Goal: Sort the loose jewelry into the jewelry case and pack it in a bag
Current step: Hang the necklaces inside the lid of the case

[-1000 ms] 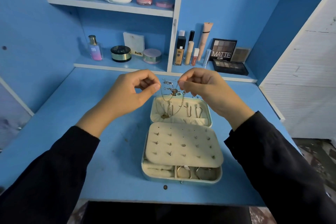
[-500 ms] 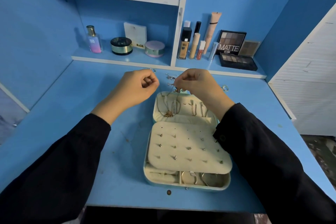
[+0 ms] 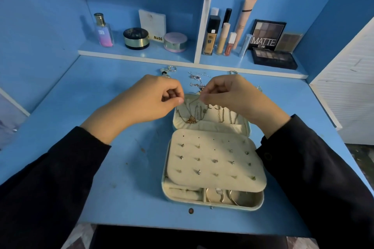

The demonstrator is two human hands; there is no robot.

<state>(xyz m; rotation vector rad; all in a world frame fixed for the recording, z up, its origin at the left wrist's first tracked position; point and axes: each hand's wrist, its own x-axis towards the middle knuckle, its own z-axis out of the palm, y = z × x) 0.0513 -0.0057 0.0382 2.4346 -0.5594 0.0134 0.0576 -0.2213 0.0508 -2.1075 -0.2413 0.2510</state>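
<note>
An open cream jewelry case (image 3: 167,192) lies on the blue desk. Its earring panel (image 3: 214,180) carries several studs, and several chains hang in the lid (image 3: 202,125). A thin gold necklace (image 3: 191,119) with a pendant drapes into the lid's left side. My left hand (image 3: 145,101) and my right hand (image 3: 232,95) each pinch an end of this necklace just above the lid's top edge. Loose silver jewelry (image 3: 195,79) lies on the desk behind my hands. No bag is in view.
Keys or a ring charm (image 3: 168,70) lie behind my left hand. A low shelf at the back holds a perfume bottle (image 3: 103,30), jars (image 3: 136,38), makeup tubes (image 3: 222,36) and eyeshadow palettes (image 3: 273,56). A white slatted panel (image 3: 348,87) stands at right. A small coin-like disc (image 3: 190,210) lies near the desk's front edge.
Both hands have lowered and come closer together over the case's lid, bringing the necklace down into it. The view has tilted down and moved nearer.
</note>
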